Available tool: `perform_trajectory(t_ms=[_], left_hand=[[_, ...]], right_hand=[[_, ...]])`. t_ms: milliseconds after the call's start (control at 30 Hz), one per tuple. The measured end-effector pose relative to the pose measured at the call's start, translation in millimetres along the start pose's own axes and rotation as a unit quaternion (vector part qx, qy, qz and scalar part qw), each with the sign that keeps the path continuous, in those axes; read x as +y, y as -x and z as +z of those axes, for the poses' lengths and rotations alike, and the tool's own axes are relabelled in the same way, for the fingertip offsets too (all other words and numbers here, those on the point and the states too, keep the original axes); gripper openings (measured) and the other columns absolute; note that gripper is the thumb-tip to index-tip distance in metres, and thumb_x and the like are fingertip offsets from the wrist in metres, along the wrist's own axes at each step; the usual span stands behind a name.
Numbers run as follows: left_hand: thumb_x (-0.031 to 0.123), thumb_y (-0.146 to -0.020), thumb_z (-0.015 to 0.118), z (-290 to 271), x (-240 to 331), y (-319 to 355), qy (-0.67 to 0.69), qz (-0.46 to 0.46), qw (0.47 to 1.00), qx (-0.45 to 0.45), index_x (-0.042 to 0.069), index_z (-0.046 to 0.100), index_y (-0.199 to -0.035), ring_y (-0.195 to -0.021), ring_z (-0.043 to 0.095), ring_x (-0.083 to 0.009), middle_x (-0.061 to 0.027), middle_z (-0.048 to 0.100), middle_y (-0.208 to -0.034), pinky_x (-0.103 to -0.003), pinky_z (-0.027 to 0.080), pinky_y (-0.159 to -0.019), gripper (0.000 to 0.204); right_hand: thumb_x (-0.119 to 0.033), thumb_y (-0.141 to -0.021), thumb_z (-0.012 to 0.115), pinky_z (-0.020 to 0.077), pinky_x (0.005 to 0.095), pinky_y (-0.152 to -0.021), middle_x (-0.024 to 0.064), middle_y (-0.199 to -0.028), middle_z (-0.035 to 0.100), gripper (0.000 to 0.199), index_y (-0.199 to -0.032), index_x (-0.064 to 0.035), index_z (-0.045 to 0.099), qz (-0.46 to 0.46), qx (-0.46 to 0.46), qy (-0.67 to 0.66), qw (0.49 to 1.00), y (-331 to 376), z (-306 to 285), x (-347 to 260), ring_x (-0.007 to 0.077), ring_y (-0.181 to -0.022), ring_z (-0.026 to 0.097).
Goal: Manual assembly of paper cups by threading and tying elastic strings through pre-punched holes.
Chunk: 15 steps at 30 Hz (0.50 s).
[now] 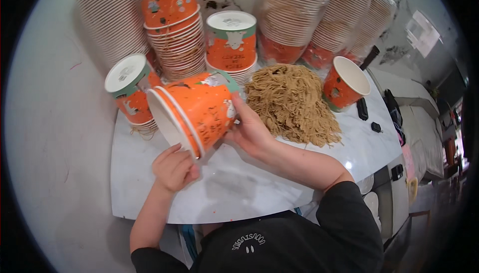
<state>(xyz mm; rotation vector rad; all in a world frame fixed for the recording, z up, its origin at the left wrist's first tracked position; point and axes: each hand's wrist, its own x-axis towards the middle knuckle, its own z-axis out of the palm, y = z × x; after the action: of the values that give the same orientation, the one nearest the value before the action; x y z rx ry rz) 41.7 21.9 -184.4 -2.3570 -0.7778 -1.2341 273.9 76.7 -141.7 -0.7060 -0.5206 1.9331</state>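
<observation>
Two nested orange paper cups [199,113] with green bases and dark and white prints are tilted on their side, their mouths facing left and down. My right hand [249,128] is wrapped round the base end of them and holds them above the table. Beside the lower part of the white rims is my left hand [172,169], its fingers loosely bent and apart and the fingertips at the rim. A heap of tan shredded crinkle paper [292,103] lies just beyond my right forearm.
Upside-down cup stacks [132,88] [172,28] [231,43] stand at the back and left. Tall plastic-wrapped cup stacks [294,13] lean behind the heap. One upright cup [345,83] stands right of it, near small black objects [362,109] on the marbled white table [134,183].
</observation>
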Motion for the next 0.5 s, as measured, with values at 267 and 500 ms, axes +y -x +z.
perform_trajectory(t_ms=[267, 500], left_hand=[[0.022, -0.096, 0.061, -33, -3, 4, -0.103, -0.066, 0.985, 0.122, 0.006, 0.059, -0.098, -0.067, 0.062, -0.0301, -0.012, 0.066, -0.086, -0.038, 0.05, -0.06, 0.016], [0.022, -0.104, 0.049, -85, -4, 26, -0.291, -0.158, 0.849, 0.413, -0.001, 0.055, -0.096, -0.072, 0.059, -0.024, -0.0143, 0.064, -0.091, -0.039, 0.049, -0.063, 0.025]], right_hand=[[-0.063, -0.093, 0.065, 0.0494, 0.0505, -0.095, 0.0056, -0.128, 0.053, 0.069, -0.138, -0.0141, 0.048, -0.015, -0.021, 0.013, 1.0, 3, 16, 3, 0.0218, -0.114, 0.051], [-0.068, -0.097, 0.051, 0.0433, 0.0599, -0.111, 0.0096, -0.159, 0.037, 0.08, -0.157, -0.0194, 0.032, 0.122, -0.004, -0.052, 0.991, -4, 13, 16, 0.036, -0.142, 0.044]])
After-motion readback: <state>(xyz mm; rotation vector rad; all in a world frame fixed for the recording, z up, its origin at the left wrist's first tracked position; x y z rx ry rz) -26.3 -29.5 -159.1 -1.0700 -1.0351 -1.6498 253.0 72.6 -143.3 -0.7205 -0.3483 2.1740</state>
